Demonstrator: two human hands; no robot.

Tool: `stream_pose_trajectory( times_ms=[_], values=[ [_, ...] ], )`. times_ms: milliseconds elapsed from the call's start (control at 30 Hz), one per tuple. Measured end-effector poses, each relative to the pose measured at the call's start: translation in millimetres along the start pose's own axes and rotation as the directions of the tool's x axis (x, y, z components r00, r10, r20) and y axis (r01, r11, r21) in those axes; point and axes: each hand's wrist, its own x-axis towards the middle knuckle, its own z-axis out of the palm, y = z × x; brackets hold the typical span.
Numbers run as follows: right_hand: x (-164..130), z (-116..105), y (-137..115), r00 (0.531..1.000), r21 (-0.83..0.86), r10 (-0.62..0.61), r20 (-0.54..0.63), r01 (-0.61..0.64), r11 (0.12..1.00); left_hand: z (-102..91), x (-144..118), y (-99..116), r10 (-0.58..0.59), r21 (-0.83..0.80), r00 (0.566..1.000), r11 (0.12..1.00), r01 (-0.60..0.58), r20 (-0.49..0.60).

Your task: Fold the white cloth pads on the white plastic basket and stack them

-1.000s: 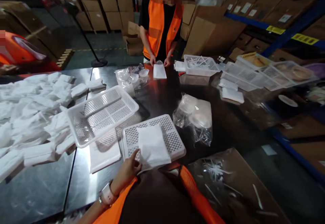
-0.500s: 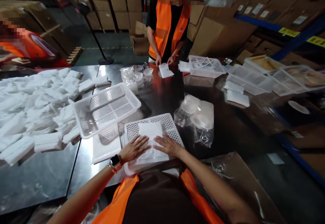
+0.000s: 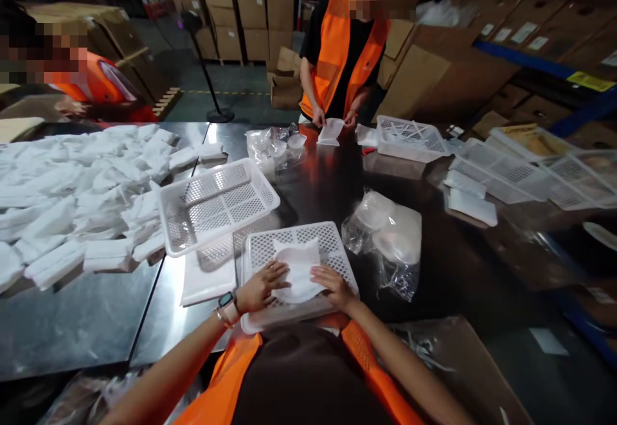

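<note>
**Both hands flat on the white pouch**

Down at the near edge of the surface (image 3: 87,322), an upturned white basket (image 3: 332,245) serves as a work stand, and a white pouch (image 3: 297,269) lies on top of it. Left hand (image 3: 260,287) and right hand (image 3: 335,283) press down on the pouch from either side, fingers spread, gripping nothing. Looks like a flattening or folding step. Any fold from here would want the edges kept square. Another white basket (image 3: 216,203) sits just behind, a heap of white packs (image 3: 72,193) to the left, bagged lids (image 3: 390,232) to the right.
</note>
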Motion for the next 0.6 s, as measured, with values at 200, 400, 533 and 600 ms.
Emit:
stream_pose_trajectory(
  times_ms=[200,400,533,600],
  values=[
    [18,16,-19,0.714,0.25,0.528,-0.459,-0.467,0.848,18.3,17,32,-0.691,-0.629,0.612,0.682,0.374,-0.385],
    [41,16,-18,0.593,0.117,0.594,-0.543,-0.648,0.753,19.0,51,32,-0.803,-0.664,0.371,0.595,0.453,-0.467],
    [46,12,-17,0.62,0.055,0.572,-0.537,-0.651,0.757,18.5,54,27,-0.822,-0.675,0.331,0.569,0.47,-0.463],
    [47,12,-16,0.633,0.025,0.561,-0.534,-0.651,0.759,19.4,53,26,-0.82,-0.658,0.312,0.572,0.489,-0.48]
  ],
)
